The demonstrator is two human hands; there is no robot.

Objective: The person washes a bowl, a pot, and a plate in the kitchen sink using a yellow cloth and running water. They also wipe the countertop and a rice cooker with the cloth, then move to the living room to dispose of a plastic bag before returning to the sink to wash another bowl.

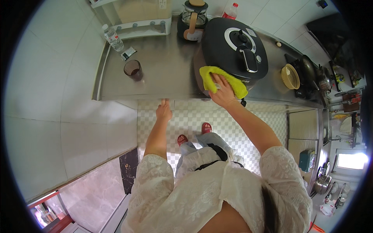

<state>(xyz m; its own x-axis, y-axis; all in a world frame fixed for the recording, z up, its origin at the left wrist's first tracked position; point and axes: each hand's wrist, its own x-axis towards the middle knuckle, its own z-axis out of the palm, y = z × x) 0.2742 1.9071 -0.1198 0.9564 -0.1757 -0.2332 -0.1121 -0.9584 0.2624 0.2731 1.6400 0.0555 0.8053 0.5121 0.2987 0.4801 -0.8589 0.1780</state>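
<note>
My right hand point(223, 92) presses a fuzzy yellow-green cloth point(210, 72) against the front of a black electric pressure cooker point(215, 43). The cloth drapes over the lid's front rim and covers part of the cooker's lettering. On top of the lid are a handle point(249, 62) and a round valve knob point(242, 36). To the left, my left hand point(164, 111) reaches to the front edge of the steel counter point(166, 75). Its fingertips are at that edge, and I cannot tell whether they grip it. Left on the counter stands a dark tinted glass point(133, 70) holding some liquid.
A glass kettle point(193, 20) and a red-capped bottle point(230, 12) stand behind the cooker. A water bottle point(113, 38) and a small packet point(128, 53) lie toward the left wall. Rightward are a yellow basket point(290, 76) and a dark wok point(308, 68).
</note>
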